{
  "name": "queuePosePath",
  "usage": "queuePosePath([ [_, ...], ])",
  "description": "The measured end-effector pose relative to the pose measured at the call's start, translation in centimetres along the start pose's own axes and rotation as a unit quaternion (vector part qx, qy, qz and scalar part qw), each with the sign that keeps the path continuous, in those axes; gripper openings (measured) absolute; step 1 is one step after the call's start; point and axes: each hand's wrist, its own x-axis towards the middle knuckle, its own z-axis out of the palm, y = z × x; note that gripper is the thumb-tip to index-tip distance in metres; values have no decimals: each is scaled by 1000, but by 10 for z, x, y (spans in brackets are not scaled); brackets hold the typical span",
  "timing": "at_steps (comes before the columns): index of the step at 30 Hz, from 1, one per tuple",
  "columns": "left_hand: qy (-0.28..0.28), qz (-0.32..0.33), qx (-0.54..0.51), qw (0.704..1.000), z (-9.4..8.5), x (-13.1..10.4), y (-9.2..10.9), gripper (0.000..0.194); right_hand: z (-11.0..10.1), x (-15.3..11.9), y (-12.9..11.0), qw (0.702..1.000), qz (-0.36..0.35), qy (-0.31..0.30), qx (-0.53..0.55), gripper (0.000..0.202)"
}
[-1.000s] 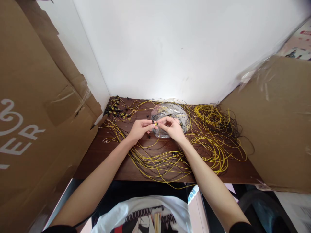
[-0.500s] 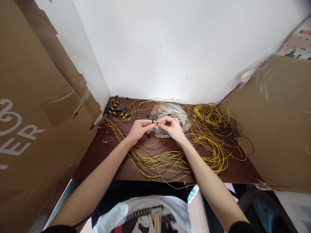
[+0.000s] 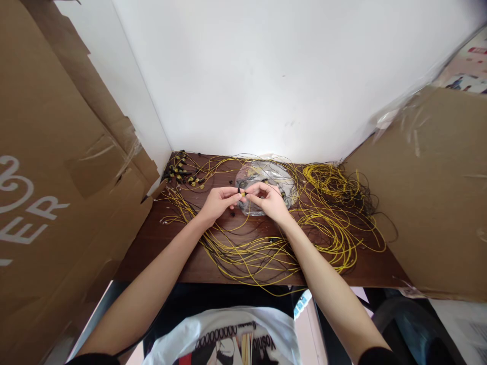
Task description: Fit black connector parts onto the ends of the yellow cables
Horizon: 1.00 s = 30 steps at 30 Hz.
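Close together over the middle of the table, my left hand (image 3: pixel 220 204) and my right hand (image 3: pixel 269 201) pinch a small black-and-yellow cable connector (image 3: pixel 242 193) between their fingertips. A thin yellow wire hangs down from it. Just behind my hands lies a clear plastic bag (image 3: pixel 279 177) with dark small parts inside. Yellow and black wires (image 3: pixel 243 251) run in loose bundles in front of my hands, under my forearms. The connector's exact shape is partly hidden by my fingers.
A tangled wire coil (image 3: pixel 331 182) lies at the right. Black connectors with yellow tags (image 3: pixel 182 170) are heaped at the back left. Cardboard boxes (image 3: pixel 76 203) wall the brown table (image 3: pixel 152 253) on both sides, with a white wall (image 3: pixel 258 76) behind. Small black pieces (image 3: pixel 233 214) lie nearby.
My hands stay in nearly the same place, still pinching the connector. Only a slight shift of the fingers shows around it.
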Motion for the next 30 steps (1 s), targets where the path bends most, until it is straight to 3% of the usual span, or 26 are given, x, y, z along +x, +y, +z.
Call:
queuePosePath([
  [9, -1, 8, -8, 1000, 0, -1, 1, 39, 2, 0, -3, 999, 20, -5, 31, 16],
  [30, 0, -5, 8, 1000, 0, 0, -1, 39, 0, -1, -4, 1000, 1, -6, -22, 11],
])
